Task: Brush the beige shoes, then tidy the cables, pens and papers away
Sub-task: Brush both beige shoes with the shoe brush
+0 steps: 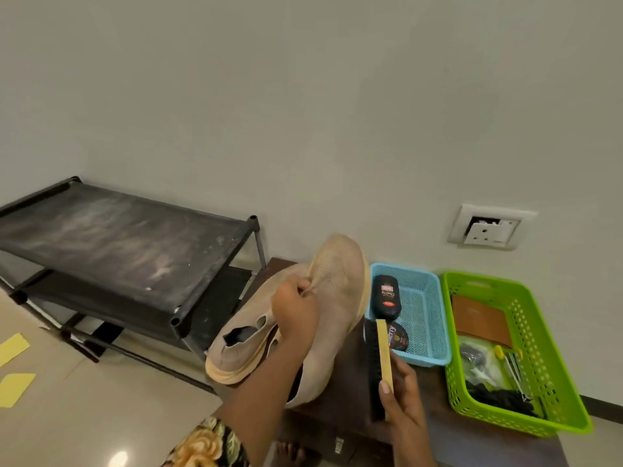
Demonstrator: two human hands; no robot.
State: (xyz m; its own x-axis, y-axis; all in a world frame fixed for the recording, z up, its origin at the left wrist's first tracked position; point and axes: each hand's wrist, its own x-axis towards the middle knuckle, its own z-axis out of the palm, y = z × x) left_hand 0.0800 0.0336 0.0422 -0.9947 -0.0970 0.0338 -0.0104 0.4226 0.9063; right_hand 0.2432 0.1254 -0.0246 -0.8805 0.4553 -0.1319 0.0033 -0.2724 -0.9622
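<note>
Beige shoes (337,298) are lying before you on the dark table (354,429). Nearest to you, your right hand (403,396) is gripping the brush (382,358), with fingers curled around its wooden back and the thumb lying on the wood. The black bristles are facing the raised shoe; whether they are touching it cannot be told. Your left hand (295,310) is pinching the knit upper of this shoe, whose toe is pointing up toward the wall. The second shoe (236,352) is lying just beside it on the left. On the right, a blue basket (428,318) is holding a polish bottle (386,296), and a green basket (539,348) is holding black cables (505,397). Yellow papers (13,348) are lying on the floor at the left. Farther, a black rack (118,241) is standing against the wall.
</note>
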